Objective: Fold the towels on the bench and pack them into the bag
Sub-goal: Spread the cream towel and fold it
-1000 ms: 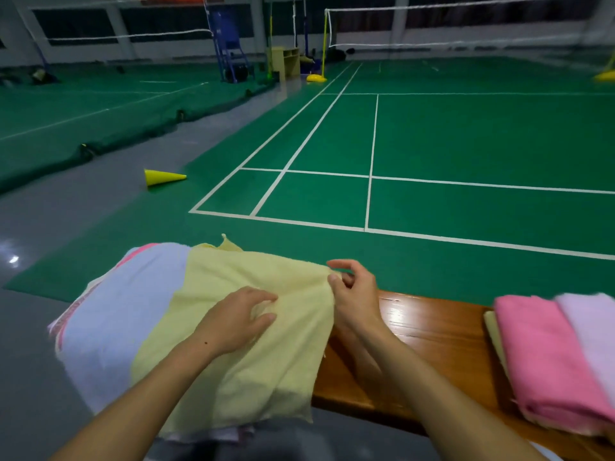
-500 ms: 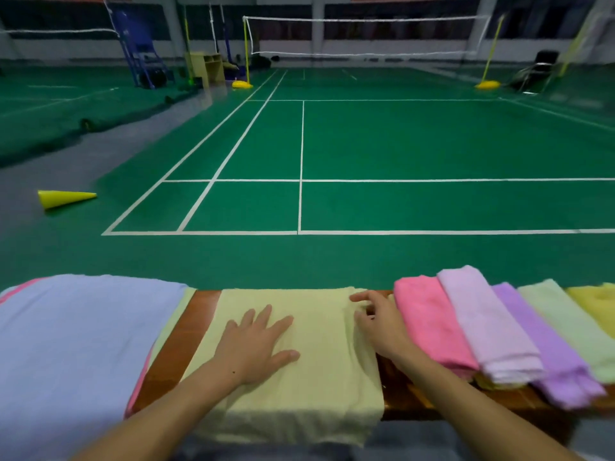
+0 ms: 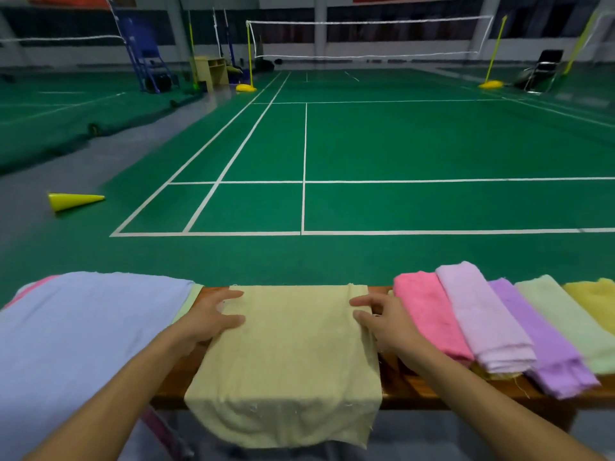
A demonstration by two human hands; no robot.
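Note:
A pale yellow towel [image 3: 289, 354] lies spread across the wooden bench [image 3: 416, 390], its near end hanging over the front edge. My left hand [image 3: 213, 317] is at the towel's left edge with curled fingers, thumb on the cloth. My right hand [image 3: 382, 321] pinches the right edge between thumb and forefinger. Folded towels lie in a row to the right: pink [image 3: 429, 321], lilac [image 3: 482, 324], purple [image 3: 542, 347], pale green [image 3: 565, 317] and yellow [image 3: 595, 301]. No bag is in view.
A pile of unfolded towels, a blue one [image 3: 83, 331] on top, covers the bench's left end. A dark pink strap [image 3: 163, 427] shows below the bench. Beyond lies a green badminton court with a yellow cone [image 3: 73, 201] on the floor.
My left hand has slid from lying flat on the middle of the yellow towel to its left edge. My right hand stays at the right edge. The towel lies flatter.

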